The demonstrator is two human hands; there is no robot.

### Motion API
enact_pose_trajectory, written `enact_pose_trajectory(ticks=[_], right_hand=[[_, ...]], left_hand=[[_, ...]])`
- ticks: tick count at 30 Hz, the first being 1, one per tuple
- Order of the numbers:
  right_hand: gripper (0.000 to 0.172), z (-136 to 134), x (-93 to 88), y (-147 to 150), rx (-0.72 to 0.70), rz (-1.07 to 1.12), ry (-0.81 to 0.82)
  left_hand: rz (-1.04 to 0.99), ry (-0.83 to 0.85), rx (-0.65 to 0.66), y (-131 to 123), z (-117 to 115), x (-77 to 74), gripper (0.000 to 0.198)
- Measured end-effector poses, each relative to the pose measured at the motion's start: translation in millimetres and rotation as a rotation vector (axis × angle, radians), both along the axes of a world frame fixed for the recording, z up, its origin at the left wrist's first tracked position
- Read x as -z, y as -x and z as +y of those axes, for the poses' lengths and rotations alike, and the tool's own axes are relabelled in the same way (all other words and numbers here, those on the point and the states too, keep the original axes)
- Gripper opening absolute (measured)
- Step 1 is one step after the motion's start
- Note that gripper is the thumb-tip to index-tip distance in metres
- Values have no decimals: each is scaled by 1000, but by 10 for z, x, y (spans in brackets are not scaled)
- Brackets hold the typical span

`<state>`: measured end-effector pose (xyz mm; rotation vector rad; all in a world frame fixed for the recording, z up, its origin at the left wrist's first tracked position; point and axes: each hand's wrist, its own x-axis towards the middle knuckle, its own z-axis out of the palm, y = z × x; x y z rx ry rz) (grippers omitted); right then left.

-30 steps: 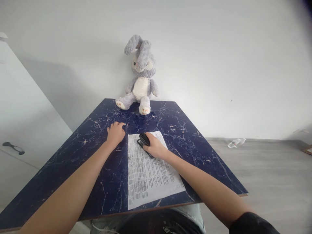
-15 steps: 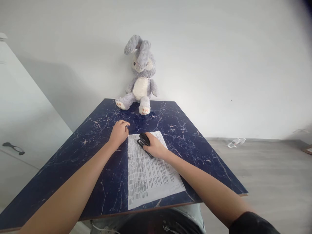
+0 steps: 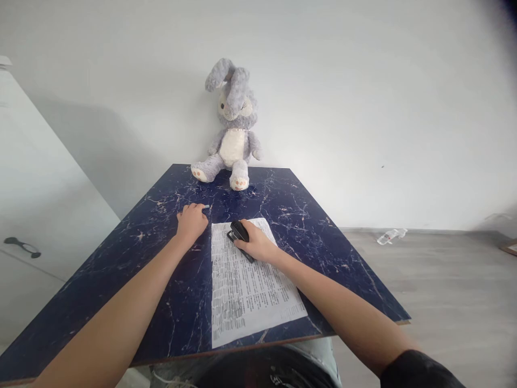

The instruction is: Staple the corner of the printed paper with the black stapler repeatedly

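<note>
A black stapler (image 3: 239, 230) lies on a printed sheet of paper (image 3: 262, 302), and my right hand (image 3: 258, 245) is wrapped round its body from the right. The stapler's front end points up and to the left, with a gap showing between its upper and lower parts. Left of the paper's top corner, my left hand (image 3: 191, 222) is low over the table with its fingers bent. A short silvery strip of staples (image 3: 206, 206) sticks out to the right from between its fingertips.
A grey plush rabbit (image 3: 233, 145) sits at the back of the dark blue marbled table (image 3: 177, 318), against the wall. On the left stands a white cabinet (image 3: 44, 188) with a dark handle. A clear plastic item (image 3: 391, 236) lies on the floor at the right.
My left hand has shifted left and slightly down, away from the paper, and the staple strip now shows at its fingertips. My right hand and the stapler have hardly moved.
</note>
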<state>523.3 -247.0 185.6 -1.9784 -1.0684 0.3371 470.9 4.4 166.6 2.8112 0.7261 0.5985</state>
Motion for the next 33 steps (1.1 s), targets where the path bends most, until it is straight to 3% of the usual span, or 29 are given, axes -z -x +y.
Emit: enact_pose_trajectory(ticks=[2, 4, 8, 11, 15, 19, 24, 33], right_hand=[[20, -22, 46, -96, -11, 113, -91], [30, -25, 81, -246, 42, 102, -173], [21, 194, 105, -597, 81, -349, -178], [34, 608, 157, -769, -30, -508, -101], [41, 1166, 318, -790, -146, -517, -4], [43, 1307, 429, -739, -233, -521, 148], [43, 921, 430, -904, -196, -514, 214], [49, -516, 395, -1740, 131, -447, 328]], left_hand=[[-5, 23, 34, -14, -14, 6, 44], [-4, 47, 92, -30, -53, 9, 44], [-39, 74, 179, -46, -141, -11, 42], [-129, 82, 81, -23, -118, -53, 37], [-232, 110, -53, 19, 8, -81, 33], [-269, 167, -62, 9, 54, -54, 32], [-245, 221, -13, -10, -15, -38, 32], [-221, 255, -19, 14, -79, -100, 33]])
